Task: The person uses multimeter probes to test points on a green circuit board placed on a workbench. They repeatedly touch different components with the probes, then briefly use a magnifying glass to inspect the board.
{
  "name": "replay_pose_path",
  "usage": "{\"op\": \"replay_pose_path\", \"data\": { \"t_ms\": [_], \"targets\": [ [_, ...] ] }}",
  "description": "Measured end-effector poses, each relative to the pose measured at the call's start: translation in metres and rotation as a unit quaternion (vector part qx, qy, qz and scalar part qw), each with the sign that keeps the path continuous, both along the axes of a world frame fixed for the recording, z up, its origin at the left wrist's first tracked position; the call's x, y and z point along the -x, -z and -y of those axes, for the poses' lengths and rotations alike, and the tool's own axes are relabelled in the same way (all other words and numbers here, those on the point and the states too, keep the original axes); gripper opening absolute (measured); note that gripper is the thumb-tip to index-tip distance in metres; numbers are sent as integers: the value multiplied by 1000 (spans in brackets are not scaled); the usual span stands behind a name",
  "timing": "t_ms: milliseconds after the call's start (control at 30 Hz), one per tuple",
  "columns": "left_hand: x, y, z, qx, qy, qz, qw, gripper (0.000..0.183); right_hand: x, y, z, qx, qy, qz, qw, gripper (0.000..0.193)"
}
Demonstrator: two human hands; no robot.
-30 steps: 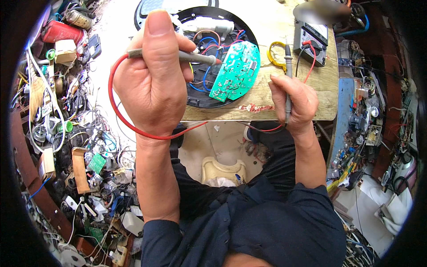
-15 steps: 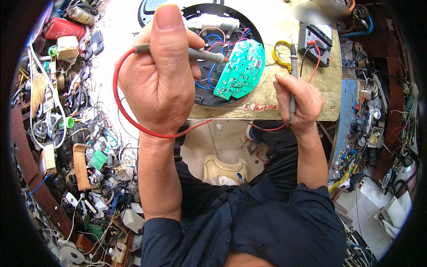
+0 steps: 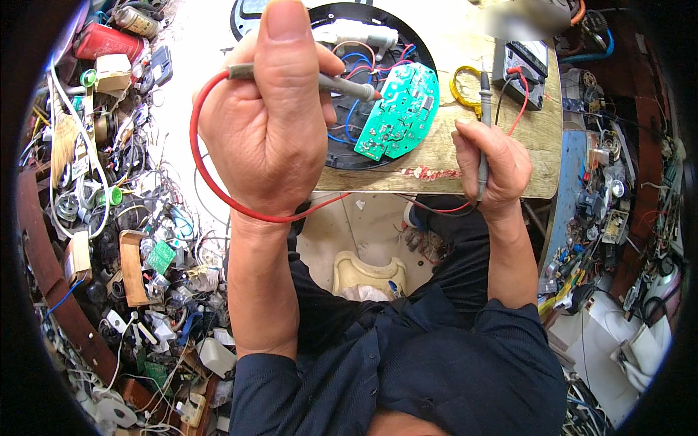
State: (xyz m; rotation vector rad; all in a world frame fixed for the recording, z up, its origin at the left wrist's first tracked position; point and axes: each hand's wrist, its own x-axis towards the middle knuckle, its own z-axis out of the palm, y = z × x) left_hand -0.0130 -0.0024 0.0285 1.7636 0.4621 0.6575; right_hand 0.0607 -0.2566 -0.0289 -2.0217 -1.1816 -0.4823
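Observation:
My left hand (image 3: pixel 273 131) is closed round a grey test probe (image 3: pixel 345 86) with a red lead (image 3: pixel 211 187). The probe's reddish tip end reaches the left edge of a green circuit board (image 3: pixel 398 112); whether it touches cannot be made out. The board lies tilted in a round black housing (image 3: pixel 342 158), with red and blue wires and a white cylindrical part (image 3: pixel 356 33) behind it. My right hand (image 3: pixel 498 163) grips a second grey probe (image 3: pixel 484 109), held upright with its dark tip pointing away from me, apart from the board.
A black multimeter (image 3: pixel 520 73) stands at the table's far right, leads plugged in. Beside it lies a yellow ring-shaped roll (image 3: pixel 465 89). The worn wooden table (image 3: pixel 451 152) ends just before my lap. Heaped electronic scrap (image 3: pixel 160 291) fills the left; more parts (image 3: pixel 603 189) crowd the right.
Both hands keep their probes in nearly the same pose. The whole view has shifted slightly, with the table's things appearing a little further right.

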Motion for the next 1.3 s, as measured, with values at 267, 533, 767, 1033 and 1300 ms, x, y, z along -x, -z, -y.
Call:
{"op": "replay_pose_path", "data": {
  "t_ms": [267, 533, 767, 1033, 1300],
  "targets": [
    [0, 0, 0, -1, -2, 6, 1000, 76, 1, -1, 1, 6, 0, -5, 1000, 29],
    [0, 0, 1, 1, 4, 5, 1000, 76, 1, 0, 2, 3, -3, 3, 1000, 31],
    [-2, 0, 2, 4, 3, 6, 1000, 76, 1, -1, 4, 11, -1, 6, 1000, 31],
    [-2, 0, 3, 4, 2, 5, 1000, 76, 1, -1, 5, 5, -7, -2, 1000, 31],
    [-4, -1, 5, 9, 3, 14, 1000, 75, 2, -3, 5, 10, -2, 7, 1000, 31]
  ]
}}
